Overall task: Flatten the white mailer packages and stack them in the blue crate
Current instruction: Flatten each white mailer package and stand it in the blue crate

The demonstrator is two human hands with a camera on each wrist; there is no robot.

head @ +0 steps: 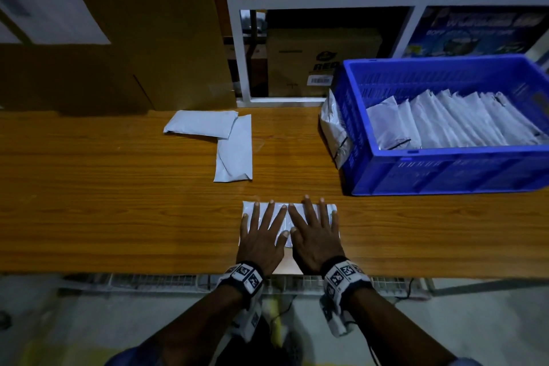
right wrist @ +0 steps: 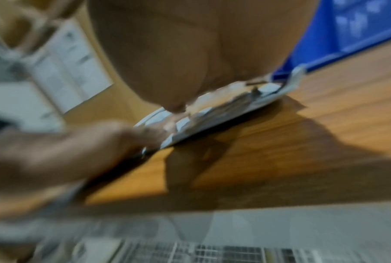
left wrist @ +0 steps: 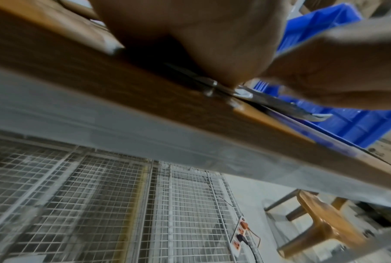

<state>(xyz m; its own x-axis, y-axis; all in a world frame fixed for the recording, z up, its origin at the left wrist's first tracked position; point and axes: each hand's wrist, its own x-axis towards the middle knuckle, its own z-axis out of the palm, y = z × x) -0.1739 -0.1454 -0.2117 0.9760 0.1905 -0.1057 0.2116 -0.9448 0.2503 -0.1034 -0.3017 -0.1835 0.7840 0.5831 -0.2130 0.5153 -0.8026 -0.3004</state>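
In the lower middle of the head view we see both hands laid flat, side by side, on a flat white plastic mailer package (head: 309,207) that lies near the front edge of the brown wood-grain table (head: 118,202). The left hand (head: 261,235) covers the package's left half and the right hand (head: 315,235) its right half; the fingers of both are straight and spread, pressing down rather than gripping, and the two thumbs nearly meet in the middle. The right wrist view, though blurred, shows the palm resting on the crinkled white surface with the package flat against the table.

In the upper middle of the frame two more white mailer packages (head: 234,148) lie on the table, one across the top end of the other, overlapping at a corner. They are well apart from the hands.

At the right of the frame stands the blue slatted plastic crate (head: 445,169), holding a row of white mailers (head: 451,125) leaning one against the next. A further crumpled white mailer (head: 334,128) rests against the outside of the crate's left wall. Behind the table we see brown cardboard boxes (head: 320,59) on white shelving.
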